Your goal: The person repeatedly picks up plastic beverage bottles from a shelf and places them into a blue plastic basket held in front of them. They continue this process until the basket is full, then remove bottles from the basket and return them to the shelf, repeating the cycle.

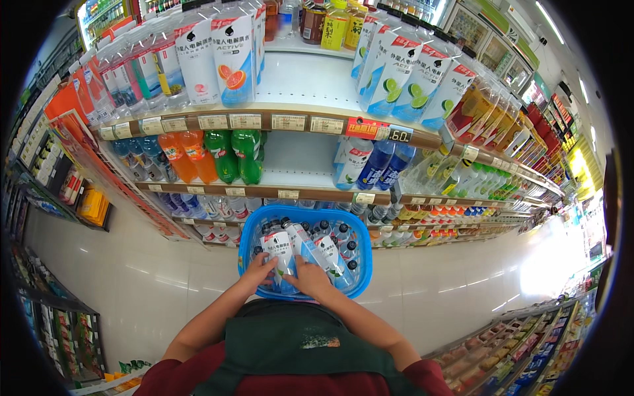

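Note:
A blue plastic basket [367, 250] stands before me with several bottles in it. One white-labelled drink bottle [278, 245] lies tilted at its near left, cap away from me. My left hand [258, 273] grips this bottle from its left side. From the right, my right hand [309, 277] holds the bottle's lower part, thumb against it. Close to my right fingers lies another tilted bottle with a blue and white label [303, 241]. Further right, a third labelled bottle [329, 252] leans beside upright dark-capped bottles [342, 232]. My fingertips are partly hidden between the bottles.
Beyond the basket rises a store shelf [307, 79] with drinks on several levels. White-labelled bottles [233, 59] stand left of a gap on the upper level, and lime-pictured bottles [396, 74] right of it. Green soda bottles [246, 156] stand below. A snack rack [515, 346] is behind right.

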A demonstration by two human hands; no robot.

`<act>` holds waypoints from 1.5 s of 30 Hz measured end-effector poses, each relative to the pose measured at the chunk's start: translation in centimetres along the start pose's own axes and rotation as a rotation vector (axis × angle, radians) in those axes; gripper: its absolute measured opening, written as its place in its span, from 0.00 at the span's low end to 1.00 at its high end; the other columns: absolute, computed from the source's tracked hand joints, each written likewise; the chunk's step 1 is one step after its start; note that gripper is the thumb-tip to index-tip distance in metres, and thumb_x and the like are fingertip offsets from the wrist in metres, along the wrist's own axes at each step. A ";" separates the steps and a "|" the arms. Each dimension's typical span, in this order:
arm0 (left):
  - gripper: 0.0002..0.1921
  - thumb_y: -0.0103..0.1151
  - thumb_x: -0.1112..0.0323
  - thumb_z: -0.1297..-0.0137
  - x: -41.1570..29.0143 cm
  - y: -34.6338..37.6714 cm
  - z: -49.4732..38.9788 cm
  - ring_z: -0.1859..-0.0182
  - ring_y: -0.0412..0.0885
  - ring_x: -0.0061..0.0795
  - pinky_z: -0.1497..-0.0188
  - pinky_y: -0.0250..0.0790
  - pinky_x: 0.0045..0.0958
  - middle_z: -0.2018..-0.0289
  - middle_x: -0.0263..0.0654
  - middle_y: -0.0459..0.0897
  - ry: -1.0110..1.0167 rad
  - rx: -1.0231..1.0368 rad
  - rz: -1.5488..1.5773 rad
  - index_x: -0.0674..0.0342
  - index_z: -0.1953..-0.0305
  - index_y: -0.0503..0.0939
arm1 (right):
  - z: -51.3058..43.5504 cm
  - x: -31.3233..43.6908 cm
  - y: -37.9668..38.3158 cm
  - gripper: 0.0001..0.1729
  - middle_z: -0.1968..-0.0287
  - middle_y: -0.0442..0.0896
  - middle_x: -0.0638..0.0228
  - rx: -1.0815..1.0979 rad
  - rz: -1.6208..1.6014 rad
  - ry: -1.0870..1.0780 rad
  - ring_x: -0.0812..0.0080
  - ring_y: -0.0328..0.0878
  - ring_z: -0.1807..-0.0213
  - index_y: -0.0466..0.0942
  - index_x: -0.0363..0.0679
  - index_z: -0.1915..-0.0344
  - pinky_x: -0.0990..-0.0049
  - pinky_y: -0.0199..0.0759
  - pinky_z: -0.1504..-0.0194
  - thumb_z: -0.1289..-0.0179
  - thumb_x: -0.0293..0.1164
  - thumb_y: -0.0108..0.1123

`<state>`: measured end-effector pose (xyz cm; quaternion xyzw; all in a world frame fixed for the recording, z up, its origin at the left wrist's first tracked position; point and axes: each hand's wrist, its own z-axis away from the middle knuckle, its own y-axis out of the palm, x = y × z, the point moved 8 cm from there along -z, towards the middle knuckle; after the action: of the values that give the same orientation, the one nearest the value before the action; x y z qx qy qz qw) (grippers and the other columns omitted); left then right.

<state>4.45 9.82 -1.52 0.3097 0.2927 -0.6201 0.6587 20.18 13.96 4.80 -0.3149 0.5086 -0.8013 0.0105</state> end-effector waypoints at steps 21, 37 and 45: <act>0.30 0.60 0.62 0.28 -4.4 1.2 2.6 0.47 0.80 0.35 0.51 0.78 0.36 0.46 0.42 0.78 0.228 0.070 0.043 0.53 0.27 0.64 | -1.4 -0.7 -2.9 0.56 0.54 0.86 0.51 -0.092 -0.241 0.083 0.51 0.87 0.54 0.64 0.37 0.33 0.61 0.79 0.52 0.53 0.61 0.75; 0.33 0.47 0.80 0.32 -24.4 1.0 3.4 0.31 0.65 0.55 0.30 0.60 0.41 0.33 0.52 0.65 1.103 -0.373 -0.404 0.64 0.25 0.55 | -13.5 3.0 -18.2 0.40 0.53 0.84 0.47 -0.608 -0.386 -0.398 0.41 0.82 0.50 0.65 0.34 0.41 0.54 0.77 0.53 0.51 0.31 0.78; 0.37 0.47 0.81 0.32 -23.7 -0.1 -4.4 0.25 0.57 0.54 0.25 0.53 0.38 0.25 0.55 0.54 0.941 -0.473 -0.485 0.65 0.23 0.48 | -21.3 1.2 -17.6 0.43 0.52 0.84 0.42 -0.551 -0.376 -0.294 0.39 0.81 0.50 0.64 0.33 0.40 0.54 0.77 0.51 0.52 0.36 0.78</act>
<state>2.95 28.32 13.93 0.3205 0.7472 -0.4667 0.3481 13.61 39.25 13.74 -0.5058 0.6316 -0.5683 -0.1493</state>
